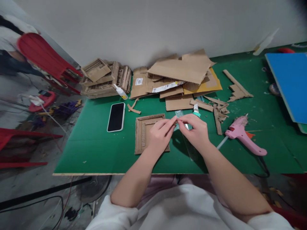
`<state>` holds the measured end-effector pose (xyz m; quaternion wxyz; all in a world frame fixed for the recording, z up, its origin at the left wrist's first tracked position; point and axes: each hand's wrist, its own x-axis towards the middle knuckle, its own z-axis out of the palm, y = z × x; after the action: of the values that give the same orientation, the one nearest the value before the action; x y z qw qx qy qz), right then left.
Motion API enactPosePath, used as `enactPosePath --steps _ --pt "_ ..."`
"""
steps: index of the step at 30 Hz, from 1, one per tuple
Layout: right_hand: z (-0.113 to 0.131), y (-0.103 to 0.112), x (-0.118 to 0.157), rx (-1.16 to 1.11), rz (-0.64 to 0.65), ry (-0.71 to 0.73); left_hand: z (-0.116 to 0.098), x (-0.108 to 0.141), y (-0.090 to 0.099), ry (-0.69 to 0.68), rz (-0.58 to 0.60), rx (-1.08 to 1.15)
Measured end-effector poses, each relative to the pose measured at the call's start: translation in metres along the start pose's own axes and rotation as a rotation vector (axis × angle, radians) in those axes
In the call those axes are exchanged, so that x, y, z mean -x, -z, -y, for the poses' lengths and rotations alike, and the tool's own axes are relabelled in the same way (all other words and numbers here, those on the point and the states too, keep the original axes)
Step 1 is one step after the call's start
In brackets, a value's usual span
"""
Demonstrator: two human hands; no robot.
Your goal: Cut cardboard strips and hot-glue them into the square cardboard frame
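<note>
My left hand (160,133) and my right hand (196,128) meet fingertip to fingertip above the table, both pinched closed. A small brown piece sits between the fingertips, mostly hidden, so its kind is unclear. Under my left hand lies a square cardboard frame (139,136) with raised edges and ribbed strips inside; my left hand and wrist cover its right part. Just beyond my fingers is a clear ruler (178,113), flat on the table and partly covered by my hands. A utility knife (196,110) with a teal part rests beyond my right hand.
On the green table (96,156) lie a phone (116,117), a glue bottle (120,92), stacked cardboard frames (103,80), cardboard sheets (179,70), scraps (220,110) and a pink glue gun (244,134). A blue board (290,83) is at right. A person (11,48) is by a red chair (45,54).
</note>
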<state>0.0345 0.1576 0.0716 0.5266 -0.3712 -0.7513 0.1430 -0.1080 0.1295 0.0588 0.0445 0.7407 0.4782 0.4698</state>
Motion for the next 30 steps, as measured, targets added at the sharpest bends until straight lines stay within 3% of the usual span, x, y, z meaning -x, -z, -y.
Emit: enactPosePath --steps 8,16,24,30 --pt "-0.0013 -0.0006 0.0008 0.061 0.020 -0.062 0.0008 0.0027 0.0021 0.012 0.010 -0.095" --pt "0.0028 0.0004 -0.0004 -0.095 0.088 -0.246 -0.0039 0.0009 0.0013 0.215 0.041 0.005" --pt "0.0007 -0.0011 0.0021 -0.040 0.059 -0.034 -0.0025 -0.0027 0.0023 0.095 -0.022 0.024" --pt "-0.0010 -0.0002 0.0015 0.008 0.068 -0.017 -0.0009 0.0002 0.0007 0.069 -0.029 0.024"
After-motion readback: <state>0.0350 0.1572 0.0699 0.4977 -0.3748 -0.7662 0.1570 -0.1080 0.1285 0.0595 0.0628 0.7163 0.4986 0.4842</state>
